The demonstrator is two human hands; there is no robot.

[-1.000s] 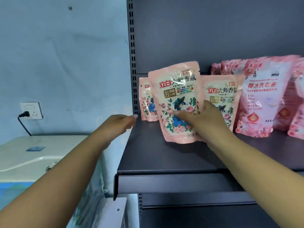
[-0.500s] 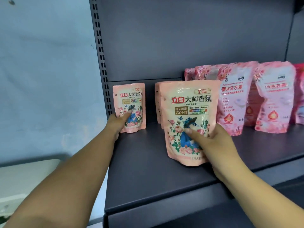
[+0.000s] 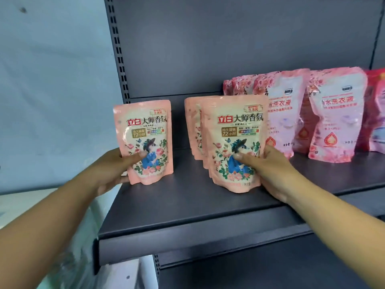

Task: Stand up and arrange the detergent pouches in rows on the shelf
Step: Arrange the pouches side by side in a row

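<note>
Two pink floral detergent pouches stand upright on the dark grey shelf (image 3: 187, 207). My left hand (image 3: 112, 170) grips the left pouch (image 3: 145, 130) at its lower left edge, thumb on its front. My right hand (image 3: 270, 172) grips the front pouch (image 3: 235, 130) of a short row, thumb on the printed figure. Behind that pouch stand more of the same pouches (image 3: 192, 126), mostly hidden.
Brighter pink pouches (image 3: 337, 115) of another kind stand in rows at the right of the shelf, with a red pack (image 3: 377, 113) at the far right edge. A slotted upright (image 3: 118, 55) and a pale blue wall (image 3: 52, 80) bound the shelf's left side.
My left hand has taken hold of the left pouch and drawn it forward from the back. The right pouch has settled at the front of its row. The view has moved closer.
</note>
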